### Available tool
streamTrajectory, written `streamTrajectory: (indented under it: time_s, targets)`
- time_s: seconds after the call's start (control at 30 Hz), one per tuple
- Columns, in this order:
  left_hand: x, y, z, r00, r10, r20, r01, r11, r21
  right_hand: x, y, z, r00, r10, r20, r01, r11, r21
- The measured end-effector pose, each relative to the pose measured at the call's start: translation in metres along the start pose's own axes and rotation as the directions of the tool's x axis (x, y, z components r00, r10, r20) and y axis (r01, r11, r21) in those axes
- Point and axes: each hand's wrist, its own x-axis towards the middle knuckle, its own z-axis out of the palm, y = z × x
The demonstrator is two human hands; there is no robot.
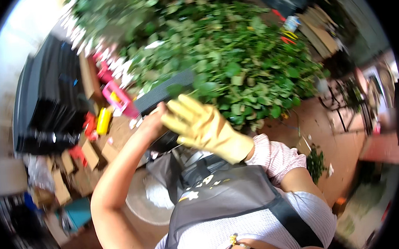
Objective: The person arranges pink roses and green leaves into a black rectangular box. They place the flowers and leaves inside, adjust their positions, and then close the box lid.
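Note:
My left hand is bare and sits at the near edge of a dark grey ribbed board. Its fingers are mostly hidden behind my other hand, so what they hold does not show. A yellow rubber glove covers my right hand, whose fingers stretch out flat toward the left hand with nothing seen in them. Just beyond both hands spreads a big heap of green leafy stems. Some leaves overlap the board's right end. Below the hands, a dark grey apron covers my front.
Left of the heap lie a pink plastic frame, a yellow cylinder and cardboard pieces. Stacked black boxes stand farther left. A round pale tub is beside my lap. Orange-handled cutters lie at the heap's far right.

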Motion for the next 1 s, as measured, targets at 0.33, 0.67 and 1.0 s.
streamTrajectory:
  time_s: [0.33, 0.67, 1.0]
  targets:
    - [-0.018, -0.006, -0.027, 0.918, 0.378, -0.12, -0.333, 0.899, 0.286, 0.046, 0.058, 0.058, 0.878, 0.251, 0.407, -0.386, 0.875, 0.293]
    - [-0.053, -0.023, 0.05, 0.694, 0.639, -0.332, -0.515, 0.762, 0.392, 0.099, 0.043, 0.014, 0.974, 0.143, 0.177, -0.19, 0.938, 0.288]
    - [-0.049, -0.021, 0.056, 0.654, 0.609, -0.448, -0.501, 0.793, 0.347, 0.092, 0.024, 0.046, 0.802, -0.188, 0.568, 0.35, 0.917, -0.191]
